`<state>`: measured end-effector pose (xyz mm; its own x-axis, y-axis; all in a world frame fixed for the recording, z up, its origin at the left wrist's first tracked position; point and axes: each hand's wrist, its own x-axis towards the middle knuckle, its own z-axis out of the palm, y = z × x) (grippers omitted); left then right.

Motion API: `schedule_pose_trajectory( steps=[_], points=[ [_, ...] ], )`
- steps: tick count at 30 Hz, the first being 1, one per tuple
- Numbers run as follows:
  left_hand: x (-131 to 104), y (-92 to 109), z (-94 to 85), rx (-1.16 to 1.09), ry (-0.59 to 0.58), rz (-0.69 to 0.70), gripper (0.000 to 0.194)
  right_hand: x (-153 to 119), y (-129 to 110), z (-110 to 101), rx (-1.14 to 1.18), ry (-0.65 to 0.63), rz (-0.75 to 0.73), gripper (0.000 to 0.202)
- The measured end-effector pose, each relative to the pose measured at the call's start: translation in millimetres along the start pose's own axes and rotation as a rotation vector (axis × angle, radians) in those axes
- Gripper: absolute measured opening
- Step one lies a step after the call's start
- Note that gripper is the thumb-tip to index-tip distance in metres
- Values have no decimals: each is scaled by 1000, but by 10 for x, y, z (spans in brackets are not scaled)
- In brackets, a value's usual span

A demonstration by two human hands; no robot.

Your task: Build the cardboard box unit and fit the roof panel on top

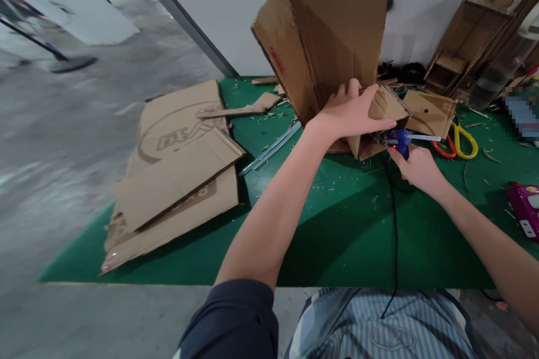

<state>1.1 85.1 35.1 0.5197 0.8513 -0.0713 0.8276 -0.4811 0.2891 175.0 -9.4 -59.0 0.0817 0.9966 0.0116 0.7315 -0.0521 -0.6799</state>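
A brown cardboard box structure stands upright near the wall, its tall panels rising at the back. My left hand grips its lower right part, fingers over the small cardboard compartment and thumb stretched along the near edge. In my right hand is a blue hot glue gun with a small red light and a translucent glue stick poking out of its rear. The gun's nozzle points left, close under my left thumb, at the box's lower edge; its tip is hard to make out.
Flat cardboard sheets lie on the green table at left, clear glue sticks beside them. At right are scissors, a loose cardboard piece and a purple device. The black cord hangs over the front edge.
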Motion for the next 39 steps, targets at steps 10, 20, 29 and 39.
schedule_pose_trajectory(
  steps=[10, 20, 29, 39],
  points=[
    [7, 0, 4, 15, -13, -3, 111, -15, 13, 3, 0, -32, 1, 31],
    [4, 12, 5, 35, -4, -5, 108, -3, -6, 39, 71, -22, -31, 30],
    [6, 24, 8, 38, 3, -1, 106, 43, 22, 66, 102, -19, -63, 30],
    [-4, 28, 8, 42, -3, -1, 105, 67, 5, 72, 76, -33, -50, 29]
  ],
)
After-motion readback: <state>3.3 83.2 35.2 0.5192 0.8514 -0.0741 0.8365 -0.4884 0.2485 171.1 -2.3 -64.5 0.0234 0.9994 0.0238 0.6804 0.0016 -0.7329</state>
